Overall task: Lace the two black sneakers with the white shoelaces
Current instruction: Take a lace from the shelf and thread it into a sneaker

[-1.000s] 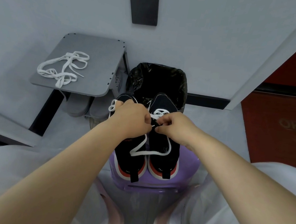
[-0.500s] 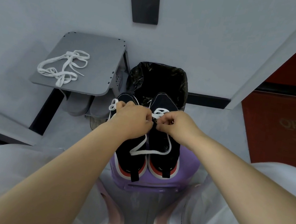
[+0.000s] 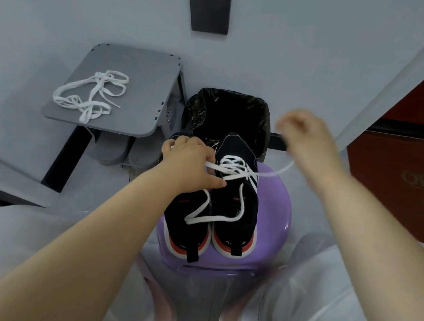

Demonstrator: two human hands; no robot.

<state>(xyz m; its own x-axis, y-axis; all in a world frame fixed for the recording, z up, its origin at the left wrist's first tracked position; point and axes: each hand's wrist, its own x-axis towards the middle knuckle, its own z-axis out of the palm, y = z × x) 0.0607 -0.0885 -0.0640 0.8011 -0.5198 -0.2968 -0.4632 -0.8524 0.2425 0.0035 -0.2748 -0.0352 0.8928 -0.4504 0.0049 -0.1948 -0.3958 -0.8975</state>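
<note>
Threading flat white shoelace [image 3: 233, 171], black knit sneaker [image 3: 238, 190]

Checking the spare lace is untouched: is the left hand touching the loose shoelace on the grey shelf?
Apart. The head view shows the left hand resting on the sneakers, with bare grey shelf between it and the loose shoelace.

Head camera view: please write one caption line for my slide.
Right hand pulls a white shoelace taut from the right sneaker on a purple stool; left hand steadies it.
</note>
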